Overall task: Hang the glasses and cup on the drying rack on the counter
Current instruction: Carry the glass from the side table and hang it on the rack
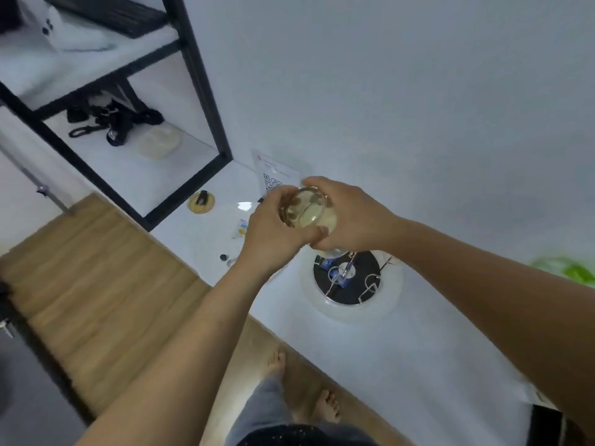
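A clear glass [306,209] is held in the air above the white counter [402,342], its round end turned toward me. My left hand [273,233] grips its left side and my right hand [347,217] wraps its right side. Just below and to the right of the hands stands the drying rack [351,278]: a round black base in a white tray, with metal wire hooks rising from it. The rack's upper left part is hidden behind my hands. I see no other glass or cup.
A black-framed shelf unit [199,101] stands at the counter's left end with black straps on it. A QR-code sign [273,175], a small yellow disc [201,202] and small items lie on the counter behind the hands. Something green [566,270] sits at the right edge.
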